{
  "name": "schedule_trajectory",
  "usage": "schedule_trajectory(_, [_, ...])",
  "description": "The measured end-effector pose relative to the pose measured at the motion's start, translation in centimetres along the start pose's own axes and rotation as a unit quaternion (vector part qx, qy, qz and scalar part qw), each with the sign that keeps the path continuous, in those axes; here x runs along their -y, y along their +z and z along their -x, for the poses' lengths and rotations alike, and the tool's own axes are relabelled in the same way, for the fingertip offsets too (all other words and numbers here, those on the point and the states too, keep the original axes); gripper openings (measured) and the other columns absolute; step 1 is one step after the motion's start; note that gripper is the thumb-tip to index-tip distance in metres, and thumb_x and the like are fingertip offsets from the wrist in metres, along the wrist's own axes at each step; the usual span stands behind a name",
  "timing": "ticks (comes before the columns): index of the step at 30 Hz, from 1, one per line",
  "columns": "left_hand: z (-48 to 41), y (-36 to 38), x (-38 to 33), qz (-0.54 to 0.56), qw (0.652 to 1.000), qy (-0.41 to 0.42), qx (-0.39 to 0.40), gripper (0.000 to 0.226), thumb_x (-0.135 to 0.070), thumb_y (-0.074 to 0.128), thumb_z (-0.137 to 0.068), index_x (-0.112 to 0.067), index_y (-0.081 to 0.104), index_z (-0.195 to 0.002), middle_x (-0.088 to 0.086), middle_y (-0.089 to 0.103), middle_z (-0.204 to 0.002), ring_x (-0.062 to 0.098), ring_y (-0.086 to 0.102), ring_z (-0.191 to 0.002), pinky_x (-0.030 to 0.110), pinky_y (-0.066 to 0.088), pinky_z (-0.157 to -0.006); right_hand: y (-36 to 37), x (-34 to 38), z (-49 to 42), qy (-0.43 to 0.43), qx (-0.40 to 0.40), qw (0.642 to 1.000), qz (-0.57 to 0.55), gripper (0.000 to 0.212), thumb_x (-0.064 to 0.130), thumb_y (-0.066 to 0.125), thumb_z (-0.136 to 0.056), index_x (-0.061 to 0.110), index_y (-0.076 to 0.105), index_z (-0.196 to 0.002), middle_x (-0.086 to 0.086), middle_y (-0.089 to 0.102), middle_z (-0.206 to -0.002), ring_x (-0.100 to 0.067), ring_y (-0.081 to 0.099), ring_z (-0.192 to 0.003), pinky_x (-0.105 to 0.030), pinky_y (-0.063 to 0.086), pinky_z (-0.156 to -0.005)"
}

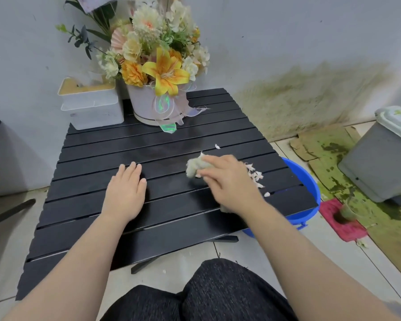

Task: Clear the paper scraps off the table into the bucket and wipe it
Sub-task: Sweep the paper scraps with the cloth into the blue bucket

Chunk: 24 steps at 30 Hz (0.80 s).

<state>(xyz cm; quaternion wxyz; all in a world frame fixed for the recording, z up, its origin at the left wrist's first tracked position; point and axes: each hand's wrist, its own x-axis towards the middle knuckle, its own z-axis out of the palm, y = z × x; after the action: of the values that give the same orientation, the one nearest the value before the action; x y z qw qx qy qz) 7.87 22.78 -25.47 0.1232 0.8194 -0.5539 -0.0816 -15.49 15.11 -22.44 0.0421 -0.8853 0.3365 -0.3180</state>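
Observation:
A black slatted table fills the middle of the view. My left hand lies flat on it, fingers straight, palm down. My right hand grips a pale grey cloth against the tabletop near the right side; the hand is blurred. White and pinkish paper scraps lie in a small heap just right of that hand, near the table's right edge. One lone scrap sits farther back. A blue bucket stands on the floor below the right edge, partly hidden by the table.
At the back of the table stand a white pot of artificial flowers and a white tissue box. On the floor to the right are a grey bin, green-stained cardboard and a red rag. My knees are below.

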Motion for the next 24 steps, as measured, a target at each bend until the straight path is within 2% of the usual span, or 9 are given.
schedule_trajectory(3, [-1.5, 0.4, 0.7, -0.054, 0.998, 0.009, 0.030, 0.051, -0.027, 0.023, -0.098, -0.012, 0.016, -0.146, 0.005, 0.013, -0.158, 0.028, 0.005, -0.146, 0.044, 0.012, -0.117, 3.4, 3.8, -1.2, -0.033, 0.076, 0.996, 0.041, 0.014, 0.014, 0.058, -0.066, 0.021, 0.069, -0.070, 0.003, 0.068, -0.080, -0.028, 0.055, -0.069, -0.031, 0.038, -0.059])
schedule_trajectory(5, [-1.7, 0.8, 1.0, -0.062, 0.998, 0.007, 0.032, 0.051, -0.028, 0.021, -0.098, -0.014, 0.013, -0.147, 0.002, 0.010, -0.158, 0.027, 0.003, -0.146, 0.042, 0.009, -0.117, 5.8, 5.3, -1.8, -0.039, 0.101, 0.992, 0.060, 0.009, 0.014, 0.062, -0.063, 0.019, 0.067, -0.069, 0.002, 0.064, -0.074, -0.027, 0.053, -0.069, -0.031, 0.035, -0.058])
schedule_trajectory(9, [-1.8, 1.0, 1.2, -0.031, 0.999, 0.007, 0.021, 0.051, -0.028, 0.022, -0.098, -0.016, 0.015, -0.147, 0.000, 0.011, -0.158, 0.023, 0.001, -0.146, 0.040, 0.005, -0.117, 8.6, 4.9, -3.1, -0.021, 0.069, 0.995, 0.066, 0.015, 0.016, 0.065, -0.069, 0.018, 0.065, -0.084, 0.000, 0.066, -0.091, -0.027, 0.054, -0.077, -0.033, 0.034, -0.059])
schedule_trajectory(12, [-1.7, 1.2, 1.1, -0.027, 0.999, 0.010, 0.014, 0.050, -0.027, 0.023, -0.098, -0.016, 0.015, -0.147, -0.001, 0.011, -0.158, 0.022, 0.000, -0.146, 0.040, 0.004, -0.117, 9.3, 4.5, -2.7, -0.034, 0.086, 0.991, 0.098, 0.019, 0.036, 0.065, -0.078, 0.028, 0.070, -0.095, -0.001, 0.066, -0.114, -0.027, 0.058, -0.089, -0.035, 0.041, -0.066])
schedule_trajectory(15, [-1.7, 1.3, 1.2, -0.022, 1.000, 0.009, 0.012, 0.050, -0.028, 0.023, -0.098, -0.016, 0.015, -0.147, -0.001, 0.010, -0.158, 0.021, 0.000, -0.146, 0.040, 0.004, -0.118, 9.7, 4.6, -2.2, -0.048, 0.108, 0.986, 0.120, 0.025, 0.045, 0.065, -0.079, 0.031, 0.069, -0.100, -0.003, 0.062, -0.122, -0.029, 0.058, -0.095, -0.040, 0.045, -0.070])
schedule_trajectory(19, [-1.7, 1.2, 1.1, -0.016, 1.000, 0.004, 0.017, 0.051, -0.028, 0.022, -0.098, -0.017, 0.015, -0.147, -0.002, 0.010, -0.158, 0.020, -0.001, -0.146, 0.039, 0.003, -0.119, 10.3, 4.9, -2.2, -0.033, 0.099, 0.985, 0.135, 0.028, 0.033, 0.072, -0.074, 0.031, 0.069, -0.102, -0.003, 0.063, -0.119, -0.028, 0.059, -0.089, -0.037, 0.045, -0.068])
schedule_trajectory(21, [-1.7, 1.1, 1.1, -0.020, 1.000, 0.004, 0.019, 0.051, -0.029, 0.021, -0.098, -0.017, 0.014, -0.147, -0.001, 0.010, -0.158, 0.020, -0.001, -0.146, 0.040, 0.004, -0.119, 10.3, 5.0, -2.5, -0.003, 0.097, 0.983, 0.153, 0.034, 0.026, 0.075, -0.066, 0.030, 0.070, -0.100, -0.002, 0.065, -0.117, -0.026, 0.060, -0.085, -0.034, 0.046, -0.066])
schedule_trajectory(24, [-1.7, 1.1, 1.0, -0.022, 1.000, 0.004, 0.019, 0.051, -0.029, 0.021, -0.098, -0.017, 0.014, -0.147, -0.001, 0.010, -0.158, 0.021, 0.000, -0.146, 0.040, 0.005, -0.119, 9.8, 4.4, -3.0, 0.057, 0.089, 0.979, 0.172, 0.032, 0.018, 0.071, -0.066, 0.025, 0.070, -0.097, -0.003, 0.064, -0.117, -0.024, 0.059, -0.084, -0.033, 0.046, -0.066])
